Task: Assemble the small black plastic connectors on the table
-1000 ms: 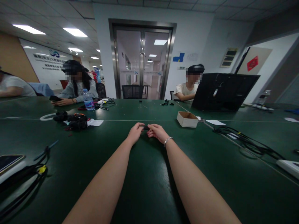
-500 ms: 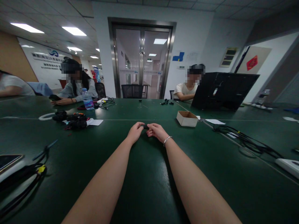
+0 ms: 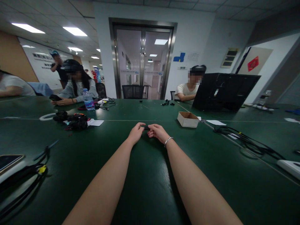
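Between my two hands is a small dark piece (image 3: pixel 146 127), too small to name its kind. My left hand (image 3: pixel 136 132) pinches its left end with thumb and forefinger. From the other side, my right hand (image 3: pixel 158 132) grips the right end, its other fingers curled beneath; a silver bangle circles that wrist. Both hands are just above or resting on the dark green table (image 3: pixel 145 175); which of these I cannot tell. Most of the piece is covered by my fingertips.
An open white box (image 3: pixel 187 120) stands right of my hands. Beyond are small black pieces (image 3: pixel 167 102), a bottle (image 3: pixel 88 100) and a large black panel (image 3: pixel 225 92). Black gear (image 3: pixel 75 120) and cables (image 3: pixel 42 162) lie left, more cables (image 3: pixel 248 140) right. Several people are around.
My hands and the small dark piece look almost unmoved. In the left background, a standing person has come into sight behind the seated person who holds a phone.
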`<control>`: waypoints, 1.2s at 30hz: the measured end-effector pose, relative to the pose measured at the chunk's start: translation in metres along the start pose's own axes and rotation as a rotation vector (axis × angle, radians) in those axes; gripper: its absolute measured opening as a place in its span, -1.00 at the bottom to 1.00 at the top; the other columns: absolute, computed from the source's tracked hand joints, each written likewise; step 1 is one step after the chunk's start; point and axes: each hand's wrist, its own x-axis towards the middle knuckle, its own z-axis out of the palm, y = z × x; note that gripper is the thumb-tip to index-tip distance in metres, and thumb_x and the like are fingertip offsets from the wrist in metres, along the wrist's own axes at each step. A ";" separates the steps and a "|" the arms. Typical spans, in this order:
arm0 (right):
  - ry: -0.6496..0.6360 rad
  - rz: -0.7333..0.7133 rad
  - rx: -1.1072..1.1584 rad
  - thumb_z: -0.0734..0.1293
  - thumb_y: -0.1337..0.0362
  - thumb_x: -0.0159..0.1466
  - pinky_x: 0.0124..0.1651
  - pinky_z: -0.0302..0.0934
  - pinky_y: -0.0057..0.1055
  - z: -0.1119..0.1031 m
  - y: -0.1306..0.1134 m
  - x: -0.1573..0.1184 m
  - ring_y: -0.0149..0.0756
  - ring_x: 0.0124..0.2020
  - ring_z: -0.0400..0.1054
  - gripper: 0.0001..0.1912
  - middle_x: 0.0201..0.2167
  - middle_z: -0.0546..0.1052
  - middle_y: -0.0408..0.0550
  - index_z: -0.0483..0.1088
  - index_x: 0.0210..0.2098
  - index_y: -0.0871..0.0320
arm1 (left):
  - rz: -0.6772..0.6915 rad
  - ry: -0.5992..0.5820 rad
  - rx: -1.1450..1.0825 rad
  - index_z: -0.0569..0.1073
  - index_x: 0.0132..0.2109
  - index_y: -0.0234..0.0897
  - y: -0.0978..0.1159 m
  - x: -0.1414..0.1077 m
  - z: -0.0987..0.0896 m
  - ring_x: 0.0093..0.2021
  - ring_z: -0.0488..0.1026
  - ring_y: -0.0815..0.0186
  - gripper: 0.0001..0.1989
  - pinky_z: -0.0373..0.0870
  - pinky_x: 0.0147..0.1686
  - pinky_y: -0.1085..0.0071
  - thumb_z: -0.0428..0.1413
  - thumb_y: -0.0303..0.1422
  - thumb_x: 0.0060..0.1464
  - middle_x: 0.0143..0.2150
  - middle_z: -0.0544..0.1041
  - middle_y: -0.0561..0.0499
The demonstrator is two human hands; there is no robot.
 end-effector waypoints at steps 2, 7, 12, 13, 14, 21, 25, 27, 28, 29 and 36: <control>-0.010 0.003 0.006 0.30 0.38 0.30 -0.56 0.34 -0.53 -0.001 0.001 0.001 -0.39 -0.64 0.36 -0.89 -0.61 0.44 -0.03 0.31 -0.35 0.28 | -0.027 -0.021 -0.044 0.41 -0.09 -0.27 0.001 0.000 0.000 -0.53 0.27 0.42 -0.72 0.19 -0.51 0.51 -0.08 -0.29 0.12 -0.49 0.36 0.07; -0.019 -0.007 -0.006 0.26 0.41 0.31 -0.57 0.33 -0.55 -0.001 0.001 0.002 -0.40 -0.65 0.35 -0.91 -0.62 0.44 -0.04 0.31 -0.35 0.28 | -0.024 -0.016 -0.026 0.41 -0.08 -0.27 0.004 -0.002 0.000 -0.49 0.30 0.41 -0.73 0.20 -0.49 0.52 -0.05 -0.34 0.09 -0.48 0.38 0.06; -0.008 -0.002 -0.022 0.26 0.41 0.31 -0.57 0.33 -0.56 -0.001 0.001 0.002 -0.41 -0.65 0.35 -0.90 -0.62 0.45 -0.03 0.31 -0.35 0.29 | -0.012 -0.030 -0.001 0.41 -0.08 -0.27 0.004 -0.003 -0.001 -0.50 0.28 0.40 -0.71 0.17 -0.50 0.50 -0.10 -0.29 0.13 -0.51 0.35 0.07; -0.004 0.000 -0.022 0.26 0.42 0.31 -0.57 0.33 -0.56 -0.001 0.001 0.003 -0.41 -0.65 0.35 -0.91 -0.62 0.45 -0.03 0.30 -0.35 0.28 | 0.000 -0.026 0.013 0.41 -0.08 -0.28 0.004 -0.003 0.000 -0.49 0.29 0.40 -0.72 0.18 -0.48 0.50 -0.08 -0.32 0.11 -0.51 0.35 0.07; -0.001 0.001 -0.020 0.27 0.42 0.30 -0.57 0.32 -0.55 -0.001 0.001 0.003 -0.40 -0.66 0.35 -0.91 -0.62 0.45 -0.03 0.30 -0.36 0.28 | 0.004 -0.020 0.023 0.42 -0.08 -0.28 0.003 -0.002 0.000 -0.47 0.29 0.40 -0.72 0.19 -0.46 0.50 -0.05 -0.35 0.08 -0.49 0.36 0.07; -0.011 -0.006 -0.014 0.30 0.39 0.29 -0.57 0.33 -0.55 -0.001 0.002 0.003 -0.41 -0.66 0.35 -0.90 -0.63 0.44 -0.05 0.31 -0.37 0.28 | -0.001 -0.011 -0.008 0.43 -0.10 -0.24 -0.002 0.000 0.000 -0.44 0.31 0.39 -0.72 0.19 -0.45 0.51 -0.05 -0.37 0.06 -0.45 0.38 0.06; -0.007 -0.001 -0.016 0.27 0.42 0.30 -0.57 0.33 -0.55 -0.001 0.001 0.002 -0.41 -0.66 0.35 -0.91 -0.62 0.44 -0.04 0.30 -0.36 0.28 | -0.006 -0.013 -0.023 0.43 -0.11 -0.26 -0.001 0.000 -0.001 -0.45 0.31 0.40 -0.73 0.17 -0.48 0.52 -0.03 -0.39 0.03 -0.46 0.37 0.06; -0.012 0.000 -0.024 0.27 0.42 0.30 -0.57 0.32 -0.55 0.000 0.001 0.002 -0.40 -0.65 0.35 -0.91 -0.62 0.45 -0.03 0.29 -0.36 0.28 | -0.002 -0.025 -0.035 0.42 -0.13 -0.28 0.002 -0.001 0.000 -0.53 0.25 0.42 -0.74 0.14 -0.52 0.51 -0.07 -0.33 0.09 -0.54 0.33 0.09; -0.013 -0.002 -0.023 0.26 0.42 0.30 -0.57 0.32 -0.55 0.000 0.001 0.002 -0.40 -0.66 0.35 -0.91 -0.62 0.45 -0.03 0.29 -0.36 0.28 | -0.001 -0.029 -0.040 0.42 -0.14 -0.29 0.003 -0.002 0.000 -0.56 0.22 0.42 -0.73 0.13 -0.53 0.51 -0.08 -0.30 0.11 -0.57 0.30 0.10; -0.014 -0.003 -0.019 0.26 0.42 0.31 -0.57 0.33 -0.55 0.000 0.001 0.002 -0.40 -0.66 0.35 -0.90 -0.62 0.44 -0.03 0.30 -0.36 0.28 | -0.002 -0.029 -0.046 0.43 -0.15 -0.29 0.005 -0.003 0.000 -0.57 0.21 0.43 -0.73 0.12 -0.54 0.51 -0.09 -0.28 0.12 -0.58 0.30 0.10; -0.010 -0.005 -0.029 0.27 0.42 0.30 -0.58 0.32 -0.56 0.000 0.000 0.002 -0.40 -0.66 0.35 -0.91 -0.62 0.44 -0.03 0.32 -0.37 0.29 | -0.003 -0.044 -0.072 0.43 -0.18 -0.31 0.004 -0.001 0.001 -0.57 0.21 0.44 -0.73 0.12 -0.55 0.53 -0.07 -0.26 0.12 -0.57 0.29 0.10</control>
